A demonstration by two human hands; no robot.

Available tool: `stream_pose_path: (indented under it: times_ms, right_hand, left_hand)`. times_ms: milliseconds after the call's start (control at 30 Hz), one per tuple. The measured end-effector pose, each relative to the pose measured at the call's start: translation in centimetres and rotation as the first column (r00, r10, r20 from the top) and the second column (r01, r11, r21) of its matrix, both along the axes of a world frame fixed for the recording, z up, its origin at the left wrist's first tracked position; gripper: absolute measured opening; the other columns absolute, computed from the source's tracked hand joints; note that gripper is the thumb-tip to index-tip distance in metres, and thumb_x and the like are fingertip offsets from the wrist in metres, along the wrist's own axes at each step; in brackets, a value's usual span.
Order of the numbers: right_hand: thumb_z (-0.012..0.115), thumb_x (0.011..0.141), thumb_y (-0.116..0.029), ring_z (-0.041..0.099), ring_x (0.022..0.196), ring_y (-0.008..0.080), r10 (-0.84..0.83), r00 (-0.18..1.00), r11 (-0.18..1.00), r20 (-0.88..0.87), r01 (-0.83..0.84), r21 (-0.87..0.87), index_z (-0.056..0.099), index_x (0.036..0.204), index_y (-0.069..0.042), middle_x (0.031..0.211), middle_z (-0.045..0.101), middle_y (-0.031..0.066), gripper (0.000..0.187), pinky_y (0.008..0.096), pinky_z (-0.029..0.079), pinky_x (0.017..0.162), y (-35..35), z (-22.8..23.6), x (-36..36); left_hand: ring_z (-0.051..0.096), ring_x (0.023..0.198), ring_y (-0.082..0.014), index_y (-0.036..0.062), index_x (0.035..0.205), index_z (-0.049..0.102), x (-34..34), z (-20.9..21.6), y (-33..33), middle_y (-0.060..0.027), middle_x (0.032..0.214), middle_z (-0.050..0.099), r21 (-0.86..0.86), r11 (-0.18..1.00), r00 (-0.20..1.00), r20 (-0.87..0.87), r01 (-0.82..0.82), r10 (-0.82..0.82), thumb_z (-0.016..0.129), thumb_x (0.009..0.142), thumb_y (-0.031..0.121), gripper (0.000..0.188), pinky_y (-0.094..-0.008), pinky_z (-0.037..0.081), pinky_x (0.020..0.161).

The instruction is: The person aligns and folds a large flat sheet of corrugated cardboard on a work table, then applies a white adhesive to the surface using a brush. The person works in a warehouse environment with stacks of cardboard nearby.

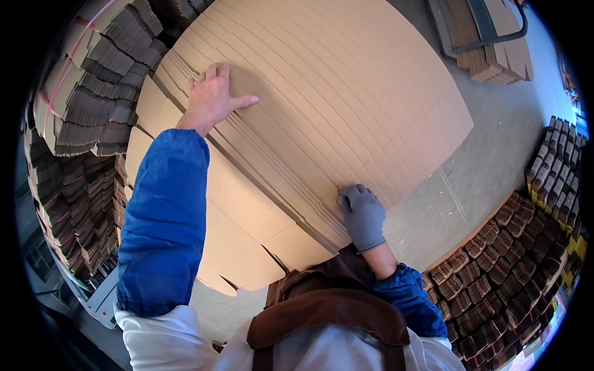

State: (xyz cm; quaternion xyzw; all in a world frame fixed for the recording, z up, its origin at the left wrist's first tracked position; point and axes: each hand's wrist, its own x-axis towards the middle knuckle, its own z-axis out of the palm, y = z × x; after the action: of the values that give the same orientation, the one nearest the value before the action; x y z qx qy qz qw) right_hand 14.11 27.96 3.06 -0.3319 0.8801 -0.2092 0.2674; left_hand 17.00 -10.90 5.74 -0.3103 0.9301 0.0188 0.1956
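A fanned stack of brown cardboard sheets (322, 93) lies before me, their edges overlapping in steps. My bare left hand (211, 99) rests on the sheets near their left edge, fingers spread and thumb stretched out to the right. At the near edge of the fan, my right hand (362, 213), in a grey glove, has its fingers curled round the sheets' corner; the fingertips are partly hidden. Beneath the fan's left side lies another cardboard sheet (241, 213) with slots cut along its near end. Blue sleeves cover both my forearms.
Tall bundles of folded cardboard (105, 86), tied with pink strap, stand at the left. More tied bundles (489, 266) are piled at the lower right. At the top right, a cart handle (495, 40) stands beside stacked cardboard (495, 65) on the grey floor (433, 204).
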Motion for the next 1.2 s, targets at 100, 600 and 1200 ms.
stream_pose_path:
  times_ms: [100, 600, 1200]
  right_hand:
    - [0.067, 0.09, -0.025, 0.065, 0.086, 0.0308, 0.006, 1.0, 1.0, -0.009, -0.006, 0.007, 0.065, 0.094, -0.014, 0.094, 0.065, 0.007, 0.012, 0.0442, 0.054, 0.073, 0.06, -0.17, 0.04]
    - [0.066, 0.091, -0.025, 0.065, 0.087, 0.0315, 0.036, 0.998, 0.999, -0.043, -0.036, 0.003, 0.064, 0.095, -0.013, 0.094, 0.065, 0.008, 0.013, 0.0447, 0.054, 0.073, 0.03, -0.39, 0.18]
    - [0.068, 0.087, -0.018, 0.064, 0.089, 0.0341, 0.038, 0.999, 0.999, -0.016, -0.038, -0.002, 0.066, 0.09, -0.013, 0.093, 0.065, 0.0096, 0.006, 0.0462, 0.052, 0.075, -0.2, -0.64, 0.09]
  left_hand:
    - [0.046, 0.137, -0.0358, -0.001, 0.148, 0.046, -0.42, 0.23, 0.24, -0.0197, 0.146, 0.049, 0.017, 1.0, 1.0, 0.016, -0.023, 0.023, 0.075, 0.076, 0.066, 0.103, -0.0571, 0.029, 0.115]
    - [0.043, 0.14, -0.0344, -0.0009, 0.15, 0.043, -0.77, 0.07, 0.83, -0.0196, 0.148, 0.046, -0.008, 0.999, 0.997, 0.05, -0.051, 0.051, 0.075, 0.076, 0.067, 0.105, -0.0584, 0.031, 0.115]
    - [0.04, 0.142, -0.0334, 0.0009, 0.151, 0.043, -0.8, -0.06, 0.77, -0.0182, 0.151, 0.044, -0.003, 0.997, 0.995, 0.067, -0.076, 0.076, 0.076, 0.075, 0.066, 0.105, -0.0567, 0.032, 0.114]
